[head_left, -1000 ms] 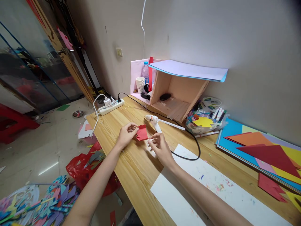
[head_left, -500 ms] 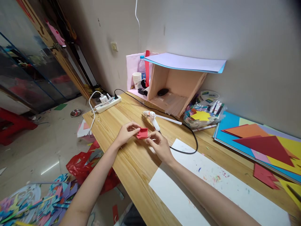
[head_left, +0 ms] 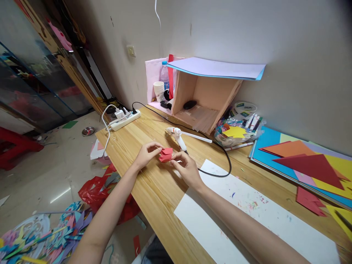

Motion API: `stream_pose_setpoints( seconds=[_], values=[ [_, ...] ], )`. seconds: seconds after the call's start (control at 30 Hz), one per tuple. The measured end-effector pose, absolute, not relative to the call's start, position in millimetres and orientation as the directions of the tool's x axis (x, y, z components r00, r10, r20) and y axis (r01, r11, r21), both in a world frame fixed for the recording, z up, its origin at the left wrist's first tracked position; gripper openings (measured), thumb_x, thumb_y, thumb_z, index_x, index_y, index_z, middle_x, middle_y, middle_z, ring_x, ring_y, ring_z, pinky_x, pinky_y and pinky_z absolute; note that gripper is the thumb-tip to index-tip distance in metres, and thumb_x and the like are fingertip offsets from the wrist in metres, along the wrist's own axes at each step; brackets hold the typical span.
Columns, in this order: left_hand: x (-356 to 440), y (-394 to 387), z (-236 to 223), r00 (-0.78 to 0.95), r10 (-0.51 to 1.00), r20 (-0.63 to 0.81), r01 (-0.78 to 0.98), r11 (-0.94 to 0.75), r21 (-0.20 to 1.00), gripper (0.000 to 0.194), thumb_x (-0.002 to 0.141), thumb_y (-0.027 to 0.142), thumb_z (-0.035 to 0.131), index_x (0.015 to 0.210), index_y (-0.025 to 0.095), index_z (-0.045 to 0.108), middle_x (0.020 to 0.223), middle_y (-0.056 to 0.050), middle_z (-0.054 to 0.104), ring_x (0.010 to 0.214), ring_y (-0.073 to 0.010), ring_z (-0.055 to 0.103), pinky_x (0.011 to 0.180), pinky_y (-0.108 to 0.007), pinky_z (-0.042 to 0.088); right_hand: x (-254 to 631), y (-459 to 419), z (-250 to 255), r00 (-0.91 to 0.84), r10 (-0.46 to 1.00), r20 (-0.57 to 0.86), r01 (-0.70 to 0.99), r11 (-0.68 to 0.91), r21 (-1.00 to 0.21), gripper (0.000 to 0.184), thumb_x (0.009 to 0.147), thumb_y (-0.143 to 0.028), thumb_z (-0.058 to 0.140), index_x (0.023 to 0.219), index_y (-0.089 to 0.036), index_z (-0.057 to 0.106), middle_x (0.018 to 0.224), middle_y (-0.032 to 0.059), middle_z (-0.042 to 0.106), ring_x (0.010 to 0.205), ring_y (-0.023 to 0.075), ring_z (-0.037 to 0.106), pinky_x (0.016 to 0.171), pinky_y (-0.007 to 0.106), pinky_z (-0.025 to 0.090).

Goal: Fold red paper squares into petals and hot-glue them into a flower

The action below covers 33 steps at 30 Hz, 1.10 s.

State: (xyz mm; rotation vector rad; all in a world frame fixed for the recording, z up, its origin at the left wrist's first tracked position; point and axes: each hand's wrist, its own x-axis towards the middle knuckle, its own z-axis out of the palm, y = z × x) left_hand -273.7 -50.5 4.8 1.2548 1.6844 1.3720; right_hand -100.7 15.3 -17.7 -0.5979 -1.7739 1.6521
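Between my two hands, just above the wooden table [head_left: 154,187], is a small piece of folded red paper [head_left: 165,155]. My left hand [head_left: 146,154] pinches its left side between thumb and fingers. On the opposite side, my right hand [head_left: 186,168] grips the lower right edge with thumb and fingertips. The paper shows a crease across its middle, with an upper and a lower flap. Right behind it a white hot glue gun [head_left: 176,136] lies on its side, a long glue stick [head_left: 197,137] jutting from its back.
A power strip [head_left: 125,121] sits at the table's left corner. Stained white paper [head_left: 220,216] lies under my right forearm. Coloured paper sheets [head_left: 308,161] are stacked at right, beside a tub of markers [head_left: 238,132]. A cardboard box [head_left: 206,99] stands against the wall.
The red paper has been bent along its middle, its flaps now tilted toward each other. My right hand has closed onto its right edge. The view has shifted slightly.
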Motion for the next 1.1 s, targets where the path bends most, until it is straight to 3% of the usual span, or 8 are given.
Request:
stream_pose_setpoints(
  seconds=[0.33,0.53,0.7,1.1],
  values=[
    [-270.1,-49.9,2.4,-0.4,0.916,0.037,0.119,0.012,0.993,0.027,0.062,0.033,0.071,0.075,0.013,0.058,0.074,-0.001,0.06,0.062,-0.0101,0.057,0.058,-0.02,0.047,-100.3,14.5,-16.6,-0.713,0.686,0.146,-0.077,0.131,-0.988,0.015,0.075,-0.032,0.057,0.08,-0.018,0.055,0.081,0.0026,0.06,0.074,0.0149,0.059,0.07,0.029,0.05],
    [-270.9,-49.7,0.4,-0.411,0.911,0.031,0.098,0.01,0.995,0.029,0.062,0.033,0.071,0.079,0.013,0.057,0.075,-0.001,0.06,0.061,-0.01,0.058,0.057,-0.02,0.047,-102.3,20.2,-18.5,-0.675,0.73,0.112,-0.133,0.029,-0.991,0.022,0.077,-0.04,0.055,0.08,-0.019,0.05,0.079,0.001,0.057,0.071,0.0137,0.06,0.07,0.03,0.051],
    [-268.6,-48.7,-1.2,-0.355,0.934,0.033,0.123,0.012,0.992,0.034,0.063,0.031,0.071,0.088,0.013,0.058,0.079,-0.003,0.062,0.065,-0.0099,0.058,0.06,-0.02,0.047,-107.5,33.1,-19.4,-0.734,0.678,0.031,-0.081,-0.041,-0.996,0.027,0.075,-0.043,0.056,0.082,-0.017,0.056,0.077,0.0028,0.06,0.07,0.0143,0.059,0.068,0.029,0.049],
    [-263.5,-48.3,-0.5,-0.238,0.971,0.017,0.259,0.047,0.965,0.033,0.065,0.029,0.069,0.093,0.014,0.06,0.086,-0.005,0.063,0.078,-0.013,0.059,0.073,-0.024,0.047,-106.8,37.9,-23.3,-0.748,0.663,0.045,0.013,0.083,-0.996,0.029,0.074,-0.043,0.056,0.066,-0.015,0.057,0.063,0.0006,0.057,0.059,0.0119,0.052,0.057,0.024,0.039]
  ],
)
